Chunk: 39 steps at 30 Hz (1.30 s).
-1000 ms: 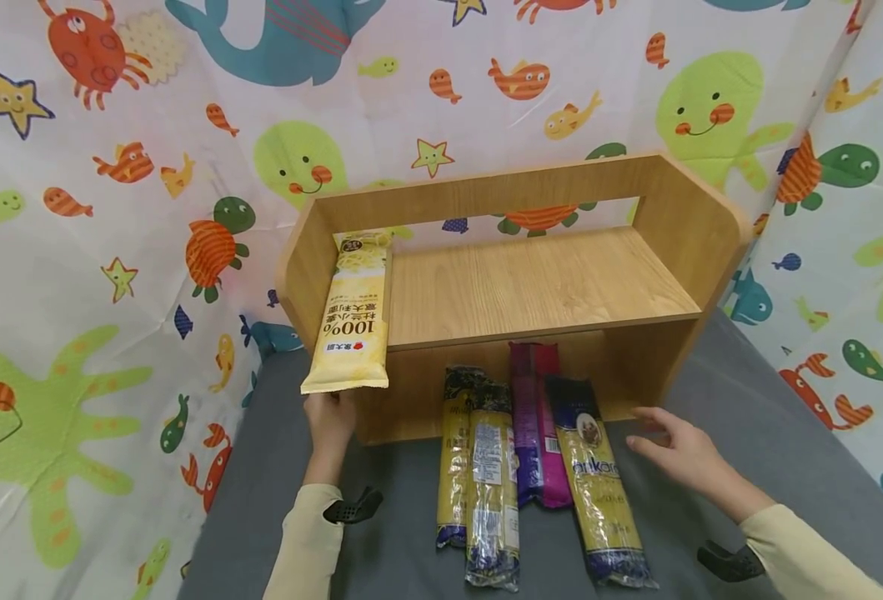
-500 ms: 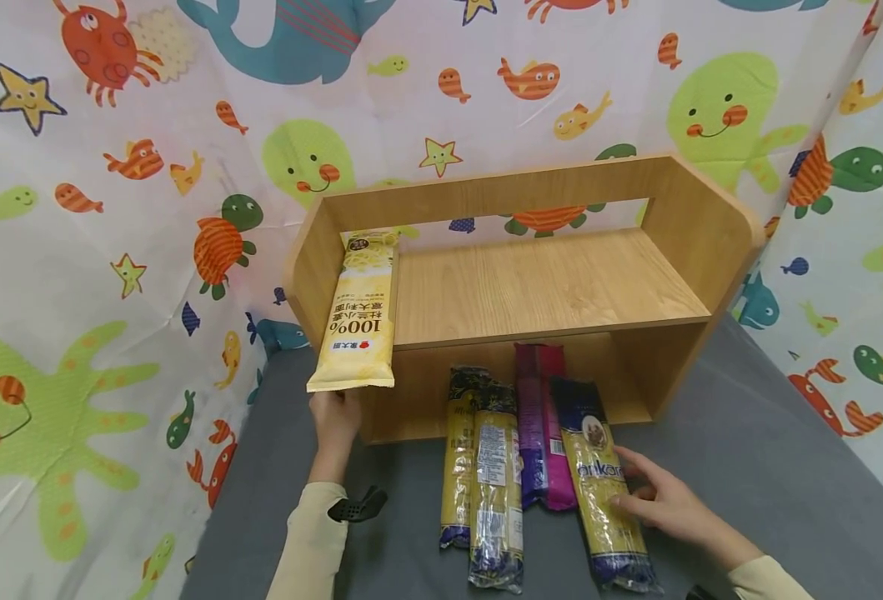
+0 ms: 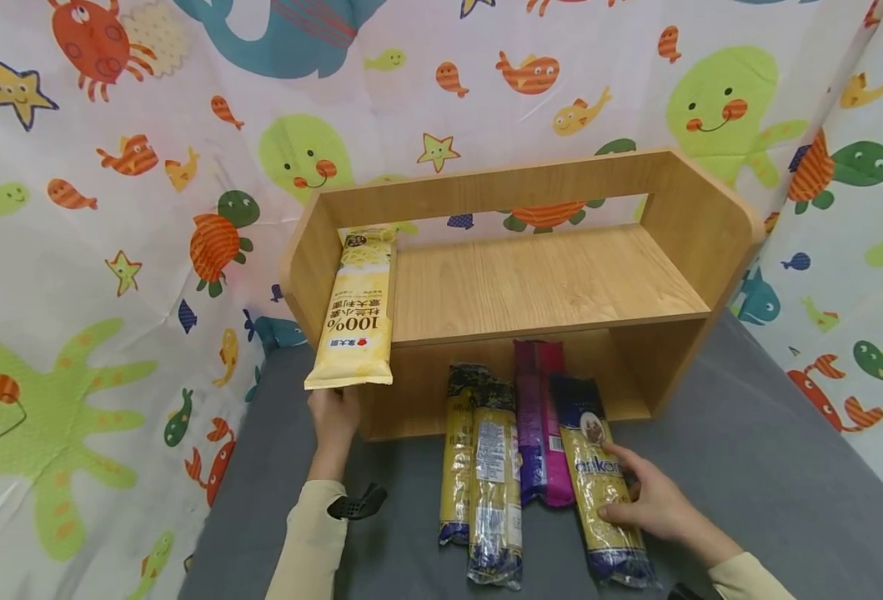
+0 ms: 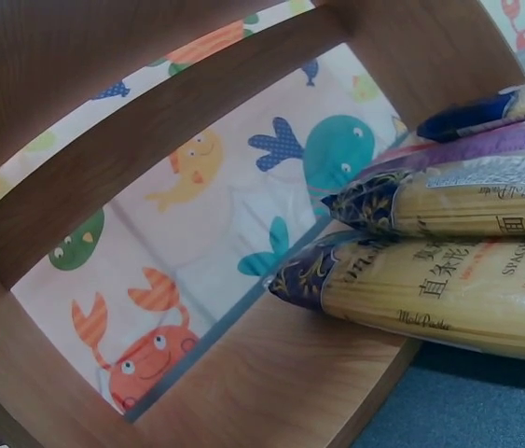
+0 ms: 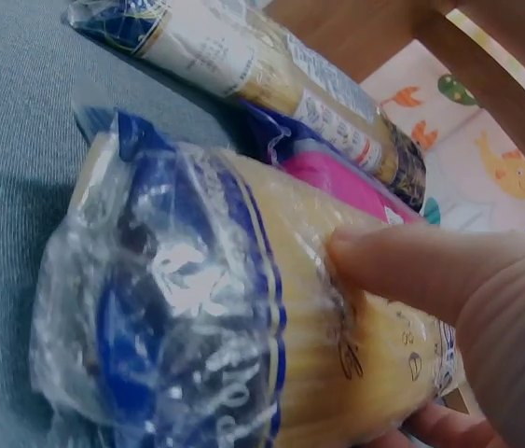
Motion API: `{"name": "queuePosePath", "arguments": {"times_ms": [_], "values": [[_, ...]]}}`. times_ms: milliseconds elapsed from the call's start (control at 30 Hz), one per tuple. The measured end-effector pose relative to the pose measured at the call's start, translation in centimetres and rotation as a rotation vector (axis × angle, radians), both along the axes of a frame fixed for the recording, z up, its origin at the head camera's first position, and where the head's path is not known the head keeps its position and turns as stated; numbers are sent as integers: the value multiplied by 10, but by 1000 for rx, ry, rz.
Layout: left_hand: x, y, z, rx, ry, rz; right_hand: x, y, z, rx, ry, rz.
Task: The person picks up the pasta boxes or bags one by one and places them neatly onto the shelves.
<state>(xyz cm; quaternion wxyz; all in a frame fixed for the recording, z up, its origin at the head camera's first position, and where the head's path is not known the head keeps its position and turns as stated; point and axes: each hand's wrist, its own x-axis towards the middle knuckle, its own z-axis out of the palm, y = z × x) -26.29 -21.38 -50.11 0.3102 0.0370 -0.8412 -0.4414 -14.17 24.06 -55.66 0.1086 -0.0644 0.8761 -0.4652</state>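
Observation:
My right hand [image 3: 654, 500] grips a clear spaghetti packet with dark blue ends [image 3: 614, 542], lying on the grey cloth. In the right wrist view the thumb [image 5: 402, 266] presses its top while other fingers curl at its far side. My left hand [image 3: 334, 417] holds the left side panel of the wooden shelf [image 3: 546, 283], below the overhanging end of a yellow pasta packet [image 3: 354, 317]. Its fingertips are mostly hidden. That yellow packet lies on the upper board against the left side.
Two clear spaghetti packets [image 3: 495, 492] overlap side by side, partly inside the lower compartment. Between them and the held one lies a pink and purple packet [image 3: 539, 425]. Behind the shelf hangs a patterned curtain [image 3: 186, 100].
My right hand has moved left from beside the shelf onto the blue-ended spaghetti packet and taken hold of it. The left hand stays at the shelf's left side.

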Motion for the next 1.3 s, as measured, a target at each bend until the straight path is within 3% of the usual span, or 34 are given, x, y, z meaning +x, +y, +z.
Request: {"name": "queuePosePath", "arguments": {"times_ms": [167, 467, 567, 833, 1067, 1300], "values": [[1, 0, 1, 9, -14, 1, -3, -5, 5, 42, -10, -18], [0, -1, 0, -5, 0, -9, -5, -8, 4, -49, -115, -25], [0, -1, 1, 9, -1, -13, -6, -11, 5, -36, -123, -41], [0, -1, 2, 6, -12, -11, -6, -13, 10, 57, -63, -47], [0, 0, 1, 1, 9, -16, -4, -8, 2, -132, -81, -36], [1, -1, 2, 5, -1, -23, -3, -2, -3, -253, -101, -14]]}}
